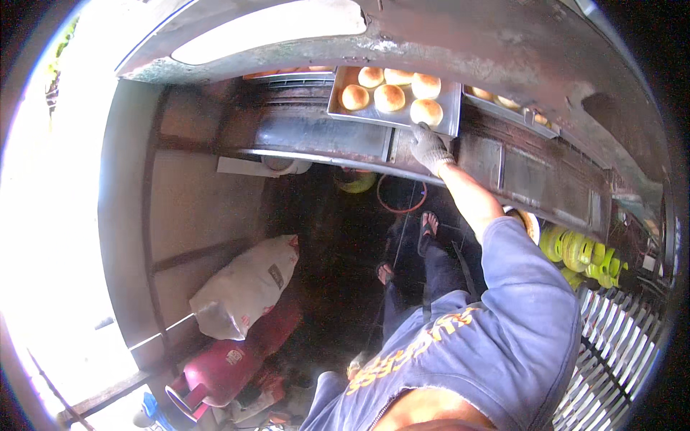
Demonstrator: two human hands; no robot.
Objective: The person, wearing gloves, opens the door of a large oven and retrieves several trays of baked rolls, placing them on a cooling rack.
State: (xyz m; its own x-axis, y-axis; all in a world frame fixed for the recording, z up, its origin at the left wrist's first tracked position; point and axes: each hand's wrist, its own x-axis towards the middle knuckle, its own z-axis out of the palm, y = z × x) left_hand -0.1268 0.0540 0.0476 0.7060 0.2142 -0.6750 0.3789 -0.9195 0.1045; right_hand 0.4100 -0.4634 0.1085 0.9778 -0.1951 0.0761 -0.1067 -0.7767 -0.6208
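Note:
A metal baking tray [450, 100] with several golden round buns [389, 97] sits at the mouth of a dark, rusty oven [323, 136]. My right hand [430, 147], in a grey knit glove, grips the tray's near right edge, with my arm in a blue sleeve stretched out to it. A second tray [503, 108] with buns lies to the right, inside the oven. My left hand is out of the picture.
Below are my sandalled feet [428, 226] on a dark floor. A white sack [244, 287] leans on a red gas cylinder [215, 370] at left. Yellow-green plastic rings [578, 251] and a metal wire rack [618, 345] stand at right. An orange hose loop [399, 205] lies under the oven.

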